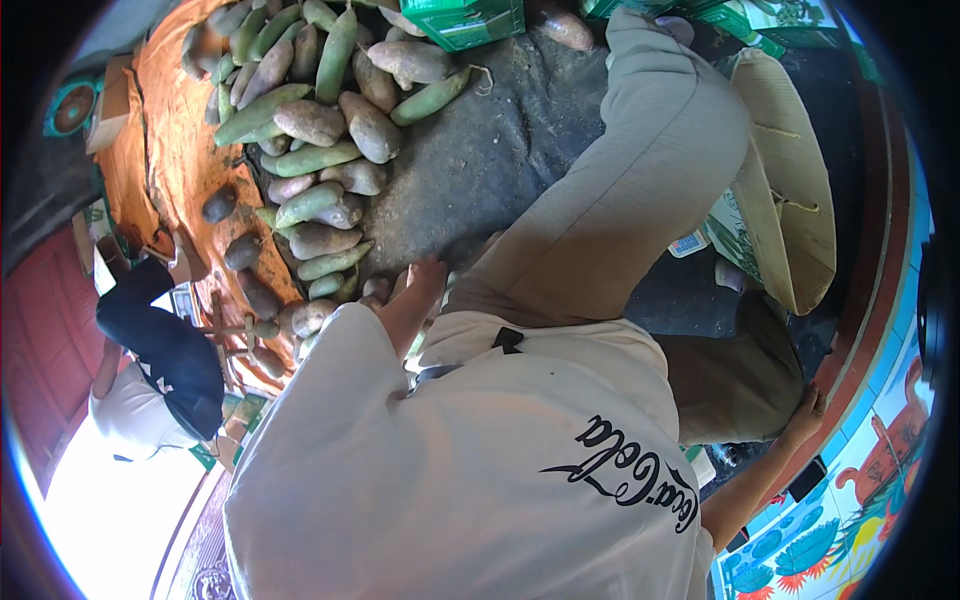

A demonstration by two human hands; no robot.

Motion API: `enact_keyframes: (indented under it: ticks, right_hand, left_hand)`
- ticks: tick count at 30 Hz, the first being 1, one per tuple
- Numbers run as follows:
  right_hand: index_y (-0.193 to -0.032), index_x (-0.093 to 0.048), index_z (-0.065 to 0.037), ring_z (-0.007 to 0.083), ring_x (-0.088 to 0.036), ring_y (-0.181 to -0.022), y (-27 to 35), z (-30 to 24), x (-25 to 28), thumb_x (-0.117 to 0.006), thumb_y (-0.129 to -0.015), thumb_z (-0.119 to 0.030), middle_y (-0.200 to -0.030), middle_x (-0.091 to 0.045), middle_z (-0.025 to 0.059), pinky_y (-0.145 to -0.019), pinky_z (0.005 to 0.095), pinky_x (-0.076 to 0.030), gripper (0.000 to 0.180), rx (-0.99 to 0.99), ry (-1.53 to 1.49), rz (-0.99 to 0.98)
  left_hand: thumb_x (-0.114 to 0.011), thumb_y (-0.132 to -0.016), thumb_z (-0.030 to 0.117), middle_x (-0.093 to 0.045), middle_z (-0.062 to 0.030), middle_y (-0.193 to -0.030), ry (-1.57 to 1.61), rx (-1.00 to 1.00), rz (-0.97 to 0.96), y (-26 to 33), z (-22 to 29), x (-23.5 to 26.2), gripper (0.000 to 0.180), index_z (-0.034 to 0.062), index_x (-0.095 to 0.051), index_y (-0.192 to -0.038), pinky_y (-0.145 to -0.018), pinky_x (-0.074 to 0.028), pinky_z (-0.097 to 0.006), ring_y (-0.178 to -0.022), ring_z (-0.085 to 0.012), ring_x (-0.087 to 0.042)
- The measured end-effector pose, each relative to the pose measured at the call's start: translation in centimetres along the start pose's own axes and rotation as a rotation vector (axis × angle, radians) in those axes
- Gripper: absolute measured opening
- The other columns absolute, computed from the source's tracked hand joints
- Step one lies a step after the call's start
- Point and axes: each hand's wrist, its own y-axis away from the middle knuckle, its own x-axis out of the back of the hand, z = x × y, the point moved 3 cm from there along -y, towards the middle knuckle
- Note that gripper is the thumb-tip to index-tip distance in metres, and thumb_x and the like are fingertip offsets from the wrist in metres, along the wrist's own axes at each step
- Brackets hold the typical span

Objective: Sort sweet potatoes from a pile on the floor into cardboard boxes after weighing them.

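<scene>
Your left hand (425, 278), empty with fingers loosely extended, sits mid-frame just right of the nearest sweet potatoes (318, 312), whose long axes run roughly left-right; your right hand (806, 408), open and flat, rests far off at lower right.

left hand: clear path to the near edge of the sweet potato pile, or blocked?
Probably yes. The left hand is stretched out over the dark mat with its fingers right at the near edge of the sweet potato pile. Nothing lies between them. The right hand rests far off by the red edge.

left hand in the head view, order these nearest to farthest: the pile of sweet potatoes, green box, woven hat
1. pile of sweet potatoes: left hand reaches its near edge.
2. woven hat: far to the right.
3. green box: at the top edge; close to the hat's rank.
</scene>
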Motion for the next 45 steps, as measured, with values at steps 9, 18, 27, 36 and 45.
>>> enact_keyframes:
  ticks: [9, 18, 27, 36, 45]
  right_hand:
    - [-0.091, -0.064, 0.002, 0.0263, -0.062, -0.075, 0.5, -1.2, -0.2, -0.051, -0.091, -0.027, -0.081, -0.065, 0.0161, -0.066, 0.0374, -0.046, 0.032, 0.103, 0.009, 0.075]
    - [-0.094, -0.064, -0.002, 0.0304, -0.063, -0.077, 2.3, 0.0, 1.7, -0.051, -0.091, -0.025, -0.085, -0.065, 0.0169, -0.069, 0.0376, -0.047, 0.027, 0.084, 0.134, 0.118]
    - [-0.094, -0.062, -0.003, 0.0331, -0.063, -0.082, 1.5, -7.4, -0.9, -0.054, -0.088, -0.020, -0.087, -0.064, 0.0178, -0.072, 0.0382, -0.048, 0.020, 0.047, -0.087, 0.163]
    - [-0.090, -0.060, -0.003, 0.0343, -0.061, -0.083, 2.7, -10.8, 0.4, -0.056, -0.086, -0.017, -0.089, -0.062, 0.0161, -0.071, 0.0390, -0.047, 0.016, 0.047, -0.059, 0.246]
    - [-0.089, -0.060, -0.004, 0.0312, -0.060, -0.075, 3.1, -12.4, 0.7, -0.057, -0.086, -0.016, -0.084, -0.060, 0.0133, -0.067, 0.0374, -0.047, 0.013, 0.059, -0.141, 0.289]
  left_hand:
    - [-0.067, -0.075, 0.012, -0.052, -0.0133, -0.119, 0.114, 0.014, -0.076, 0.2, -0.3, 0.1, 0.048, 0.0093, -0.046, -0.118, -0.088, -0.049, -0.042, -0.110, -0.0306, -0.055]
    - [-0.068, -0.073, 0.015, -0.051, -0.0159, -0.118, 0.107, 0.043, -0.078, 0.4, 1.3, 3.0, 0.041, 0.0105, -0.058, -0.112, -0.086, -0.050, -0.041, -0.112, -0.0323, -0.052]
    - [-0.051, -0.084, 0.024, -0.054, -0.0177, -0.113, 0.505, -0.136, 0.041, -4.8, -6.4, -9.2, 0.036, 0.0116, -0.051, -0.118, -0.085, -0.048, -0.046, -0.103, -0.0349, -0.058]
    - [-0.078, -0.062, 0.045, -0.051, -0.0168, -0.112, 0.130, 0.165, 0.229, 6.7, -5.2, 16.9, 0.069, 0.0081, -0.051, -0.113, -0.090, -0.046, -0.043, -0.105, -0.0347, -0.054]
    - [-0.078, -0.060, 0.019, -0.053, -0.0172, -0.106, 0.399, -0.096, 1.419, 19.8, -0.2, 40.9, 0.059, 0.0009, -0.051, -0.110, -0.089, -0.042, -0.043, -0.101, -0.0335, -0.052]
